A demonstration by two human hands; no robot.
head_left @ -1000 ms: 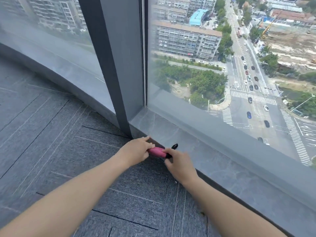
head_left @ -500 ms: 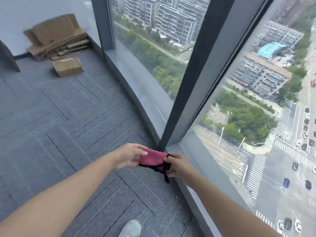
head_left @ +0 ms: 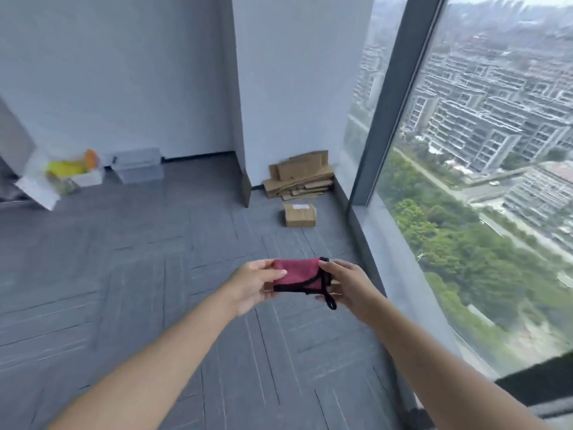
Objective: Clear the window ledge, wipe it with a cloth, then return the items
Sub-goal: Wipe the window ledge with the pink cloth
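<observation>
A folded pink cloth [head_left: 299, 274] with black trim and a dangling black loop is held between both hands, in the air above the carpet. My left hand [head_left: 252, 283] pinches its left end. My right hand [head_left: 347, 285] grips its right end by the black edging. The grey window ledge [head_left: 376, 243] runs along the floor-to-ceiling glass just right of my hands, and I see nothing lying on the stretch in view.
A small cardboard box [head_left: 299, 215] sits on the grey carpet ahead, with flattened cardboard [head_left: 299, 178] stacked against the white wall behind it. Clear plastic bins [head_left: 138, 166] and a box of yellow and orange items [head_left: 66, 173] stand far left. A dark window mullion [head_left: 390, 97] rises on the right.
My view has swung left and up from the ledge towards the room's far corner. Both hands lifted the cloth off the ledge edge and unrolled it wider.
</observation>
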